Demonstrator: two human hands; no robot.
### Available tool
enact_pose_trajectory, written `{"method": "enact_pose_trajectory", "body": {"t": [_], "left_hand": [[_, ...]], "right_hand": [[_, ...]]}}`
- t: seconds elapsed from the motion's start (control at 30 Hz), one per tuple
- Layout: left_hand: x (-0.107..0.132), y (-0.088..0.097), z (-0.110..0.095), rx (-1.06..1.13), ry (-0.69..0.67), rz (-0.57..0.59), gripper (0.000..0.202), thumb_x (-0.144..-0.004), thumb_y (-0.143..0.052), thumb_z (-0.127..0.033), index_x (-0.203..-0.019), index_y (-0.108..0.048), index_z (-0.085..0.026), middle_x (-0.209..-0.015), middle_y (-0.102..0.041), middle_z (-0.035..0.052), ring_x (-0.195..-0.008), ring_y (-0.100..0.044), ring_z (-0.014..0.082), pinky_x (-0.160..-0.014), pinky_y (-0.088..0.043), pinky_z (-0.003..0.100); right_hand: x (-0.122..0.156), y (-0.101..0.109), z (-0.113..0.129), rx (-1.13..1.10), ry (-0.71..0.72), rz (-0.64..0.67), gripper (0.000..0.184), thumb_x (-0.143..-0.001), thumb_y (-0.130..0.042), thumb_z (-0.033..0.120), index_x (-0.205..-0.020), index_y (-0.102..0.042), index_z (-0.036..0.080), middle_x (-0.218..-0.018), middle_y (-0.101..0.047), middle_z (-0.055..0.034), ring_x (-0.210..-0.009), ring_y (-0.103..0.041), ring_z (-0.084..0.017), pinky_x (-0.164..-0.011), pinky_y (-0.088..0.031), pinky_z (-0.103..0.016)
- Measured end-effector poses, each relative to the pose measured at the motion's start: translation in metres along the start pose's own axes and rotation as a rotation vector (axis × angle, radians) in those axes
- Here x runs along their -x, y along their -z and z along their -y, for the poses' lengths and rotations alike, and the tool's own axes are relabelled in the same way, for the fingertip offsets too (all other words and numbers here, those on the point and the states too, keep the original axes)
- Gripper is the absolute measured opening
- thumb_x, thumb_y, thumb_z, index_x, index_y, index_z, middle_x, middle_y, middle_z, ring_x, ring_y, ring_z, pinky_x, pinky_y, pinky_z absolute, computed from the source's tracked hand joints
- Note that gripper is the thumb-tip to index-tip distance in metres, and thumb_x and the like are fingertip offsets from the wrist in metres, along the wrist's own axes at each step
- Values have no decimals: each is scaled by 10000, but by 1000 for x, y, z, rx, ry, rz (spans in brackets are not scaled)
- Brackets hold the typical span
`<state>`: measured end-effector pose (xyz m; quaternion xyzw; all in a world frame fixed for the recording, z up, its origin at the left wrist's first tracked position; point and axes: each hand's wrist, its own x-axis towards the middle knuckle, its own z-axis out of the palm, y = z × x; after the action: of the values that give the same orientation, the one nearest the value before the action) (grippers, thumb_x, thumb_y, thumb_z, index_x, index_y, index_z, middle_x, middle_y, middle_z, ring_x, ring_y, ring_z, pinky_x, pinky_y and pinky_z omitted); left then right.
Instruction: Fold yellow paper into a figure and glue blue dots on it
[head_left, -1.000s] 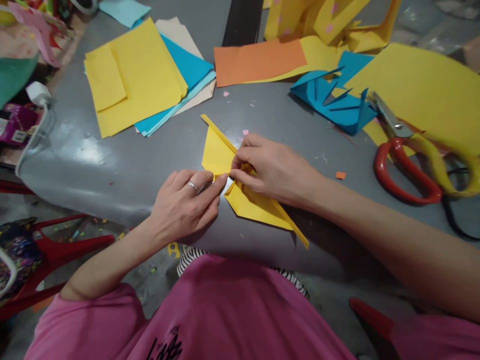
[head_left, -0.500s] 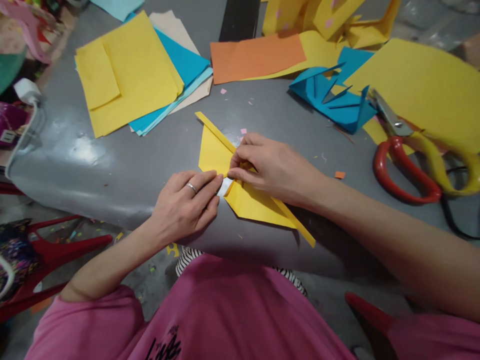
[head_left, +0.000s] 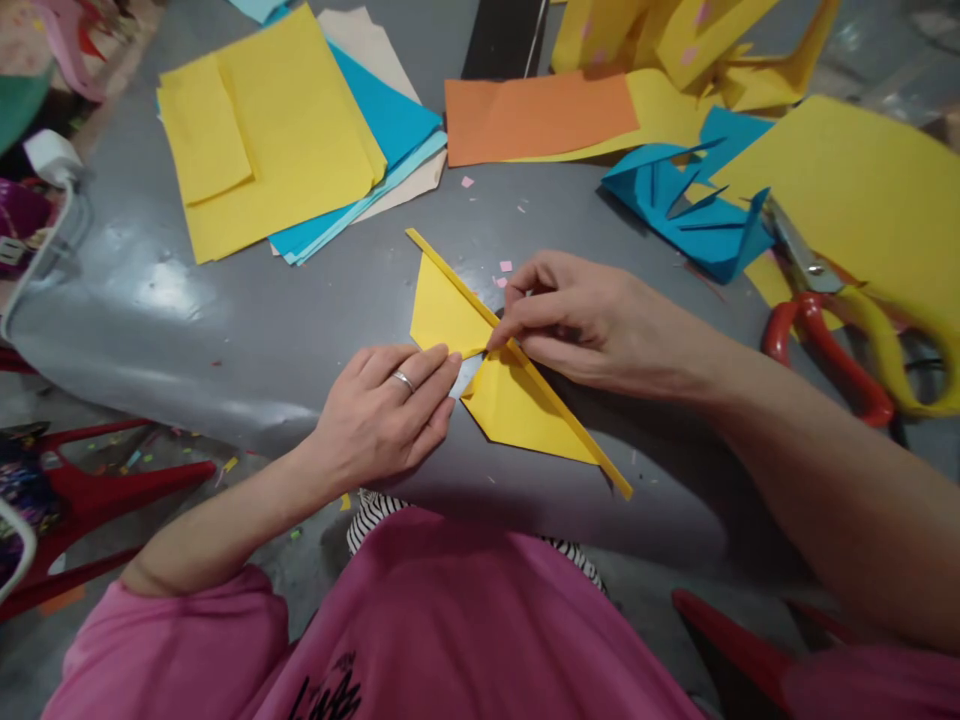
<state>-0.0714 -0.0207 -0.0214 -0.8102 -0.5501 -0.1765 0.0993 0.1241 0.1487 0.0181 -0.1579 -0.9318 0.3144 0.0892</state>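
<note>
One grey surface (head_left: 322,310) fills most of the frame, its near edge curving across the lower part above a scrap-strewn floor. A red stool (head_left: 127,490) stands at lower left. A paper stack (head_left: 292,130) lies at upper left, an orange strip (head_left: 540,120) at upper centre, and a cut blue paper (head_left: 675,215) at upper right, beside red-and-yellow scissors (head_left: 817,275).

At the centre, a folded yellow paper (head_left: 525,400) slants down to the right. The left hand (head_left: 386,410), wearing a ring, lies flattened and ungripping, its fingertips on the paper's left side. The right hand (head_left: 600,320) curls in from the right, fingertips at the paper's middle; whether they pinch it I cannot tell.

The paper's lower-right tip points toward the near edge. Grey space dotted with pink scraps (head_left: 505,266) separates both hands from the stack and strip.
</note>
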Motion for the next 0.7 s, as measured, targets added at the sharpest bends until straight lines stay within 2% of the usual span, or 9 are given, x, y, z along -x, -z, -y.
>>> {"method": "enact_pose_trajectory", "body": {"t": [0.1,0.27,0.37,0.5,0.7], "left_hand": [[0,0,-1,-2,-5,-20,369,-936,-555,-240,-1281,-652,-150,-1197,-751,109,-992,-676,252,-833,-504,383],[0,-1,-1,10,-4,-40,366,-926,-578,-226,-1270,-654,-127,-1197,-752,116,-990,-674,251,-841,-487,374],[0,-2,-1,12,-16,-48,375,-919,-591,-218,-1271,-645,-100,-1200,-750,126,-993,-673,248,-834,-489,373],[-2,-4,-1,-50,-55,-123,317,-929,-602,-231,-1201,-675,-87,-1136,-778,95,-924,-688,223,-791,-504,355],[-1,1,-2,-81,-53,-142,246,-916,-648,-235,-1108,-702,-90,-1074,-796,81,-889,-713,211,-763,-518,336]], "right_hand": [[0,1,-2,63,64,33,345,-932,-464,262,-960,-808,276,-1005,-627,-103,-930,-592,-230,-804,-467,-385],[4,1,-10,213,85,91,374,-989,-437,320,-1106,-793,339,-980,-633,-86,-899,-571,-241,-757,-434,-384],[7,0,-13,351,171,90,374,-1015,-433,305,-1174,-771,332,-971,-635,-87,-878,-555,-233,-667,-379,-350],[9,0,-12,477,287,69,358,-1024,-435,266,-1188,-751,299,-986,-640,-83,-827,-534,-212,-597,-317,-324],[10,0,-5,558,285,103,385,-1000,-406,173,-1204,-720,262,-969,-645,-79,-830,-537,-219,-627,-356,-334]]}}
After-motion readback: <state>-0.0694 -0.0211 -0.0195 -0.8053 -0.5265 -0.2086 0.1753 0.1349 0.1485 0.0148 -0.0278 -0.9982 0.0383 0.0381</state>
